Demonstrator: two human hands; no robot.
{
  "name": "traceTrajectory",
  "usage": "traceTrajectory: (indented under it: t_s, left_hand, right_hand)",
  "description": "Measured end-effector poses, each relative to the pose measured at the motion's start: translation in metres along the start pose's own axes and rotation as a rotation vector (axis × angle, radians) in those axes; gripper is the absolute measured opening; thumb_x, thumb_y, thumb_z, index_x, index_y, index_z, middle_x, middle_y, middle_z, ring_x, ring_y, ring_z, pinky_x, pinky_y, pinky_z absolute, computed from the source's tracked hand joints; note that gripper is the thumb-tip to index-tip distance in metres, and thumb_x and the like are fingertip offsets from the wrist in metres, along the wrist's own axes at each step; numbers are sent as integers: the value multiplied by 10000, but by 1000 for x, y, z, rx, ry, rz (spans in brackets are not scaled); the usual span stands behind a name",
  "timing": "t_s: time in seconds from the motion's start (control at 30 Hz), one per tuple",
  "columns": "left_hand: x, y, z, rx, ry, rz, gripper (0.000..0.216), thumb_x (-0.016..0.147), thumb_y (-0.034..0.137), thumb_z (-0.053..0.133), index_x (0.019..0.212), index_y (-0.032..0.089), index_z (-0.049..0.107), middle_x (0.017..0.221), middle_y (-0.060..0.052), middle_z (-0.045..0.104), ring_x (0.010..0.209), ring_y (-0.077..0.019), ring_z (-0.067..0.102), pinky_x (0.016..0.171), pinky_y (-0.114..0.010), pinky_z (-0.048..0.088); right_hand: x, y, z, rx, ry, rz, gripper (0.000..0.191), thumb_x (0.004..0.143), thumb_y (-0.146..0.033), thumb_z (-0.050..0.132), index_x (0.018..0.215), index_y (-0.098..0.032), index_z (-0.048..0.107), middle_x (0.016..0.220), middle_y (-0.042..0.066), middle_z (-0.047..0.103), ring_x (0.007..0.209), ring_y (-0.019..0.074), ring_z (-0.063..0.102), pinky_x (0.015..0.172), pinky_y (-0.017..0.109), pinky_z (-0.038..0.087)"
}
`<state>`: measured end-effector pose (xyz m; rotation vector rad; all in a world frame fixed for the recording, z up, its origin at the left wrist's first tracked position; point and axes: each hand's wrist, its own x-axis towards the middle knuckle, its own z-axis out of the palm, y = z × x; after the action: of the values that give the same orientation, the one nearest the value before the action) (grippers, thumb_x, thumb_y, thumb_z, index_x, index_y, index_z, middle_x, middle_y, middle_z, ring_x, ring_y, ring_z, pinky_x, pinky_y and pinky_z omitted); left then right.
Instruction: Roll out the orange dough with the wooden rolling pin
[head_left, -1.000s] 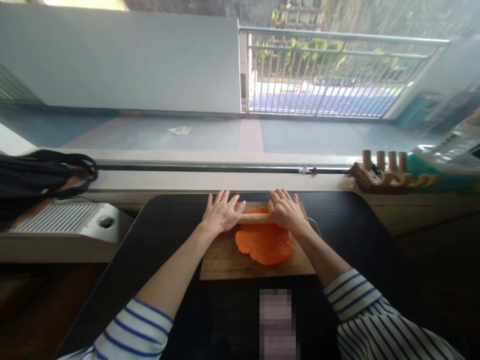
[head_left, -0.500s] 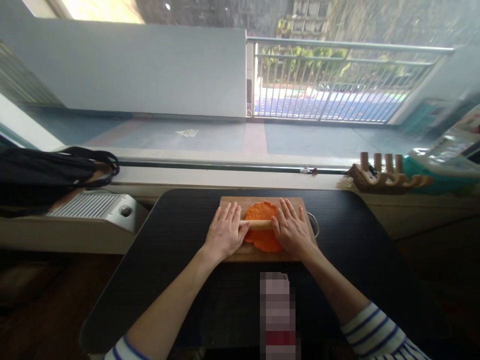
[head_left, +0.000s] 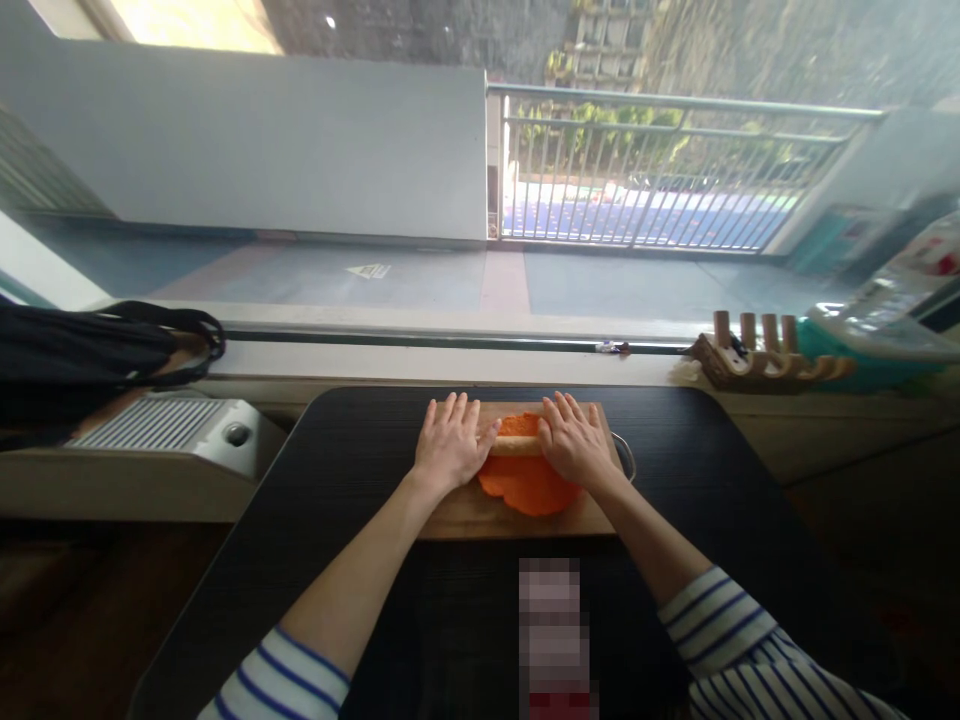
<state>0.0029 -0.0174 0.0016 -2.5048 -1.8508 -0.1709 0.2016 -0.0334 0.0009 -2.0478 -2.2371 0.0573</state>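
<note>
A pale wooden rolling pin (head_left: 517, 446) lies crosswise on a flat, rough-edged sheet of orange dough (head_left: 532, 486). The sheet rests on a wooden board (head_left: 454, 518) with a metal loop handle at its right end. My left hand (head_left: 452, 440) lies flat over the pin's left end, fingers stretched forward and thumb toward the middle. Over the right end, my right hand (head_left: 576, 437) presses with its fingers also extended. Both palms cover the pin's ends, so only its middle shows. More dough shows on the near side of the pin than beyond it.
The board sits on a black table (head_left: 360, 480) with rounded corners. Behind it runs a window sill (head_left: 420, 362); a wooden rack with pegs (head_left: 757, 355) and a teal container (head_left: 847, 340) stand at right. At left are a black bag (head_left: 82, 345) and a white vented unit (head_left: 172, 430).
Both hands have pushed the rolling pin away from me, toward the far edge of the dough. More of the near part of the sheet now shows. The view has shifted slightly.
</note>
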Motion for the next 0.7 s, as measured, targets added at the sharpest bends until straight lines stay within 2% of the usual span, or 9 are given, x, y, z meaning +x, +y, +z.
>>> traceTrajectory:
  t_s: [0.23, 0.47, 0.7]
  left_hand:
    - [27, -4, 0, -78, -103, -74, 724, 913, 597, 91, 1420, 161, 366, 1494, -129, 328, 1401, -267, 229, 1132, -496, 147]
    - [43, -8, 0, -93, -141, -78, 712, 908, 615, 107, 1429, 194, 351, 1503, -118, 315, 1406, -270, 211, 1127, -502, 154]
    - [57, -10, 0, -123, -177, -94, 728, 900, 630, 97, 1429, 196, 346, 1509, -123, 301, 1411, -276, 194, 1123, -518, 152]
  right_hand:
    - [22, 3, -1, 47, -16, 22, 518, 950, -333, 223, 1420, -152, 342, 1504, 121, 303, 1397, 255, 212, 1098, 564, 168]
    - [37, 6, -1, 73, -57, 41, 517, 939, -315, 233, 1421, -153, 326, 1508, 129, 291, 1397, 274, 205, 1088, 586, 180]
    - [47, 9, 2, 96, -29, 57, 507, 925, -273, 214, 1395, -137, 347, 1480, 138, 340, 1378, 292, 244, 1061, 628, 208]
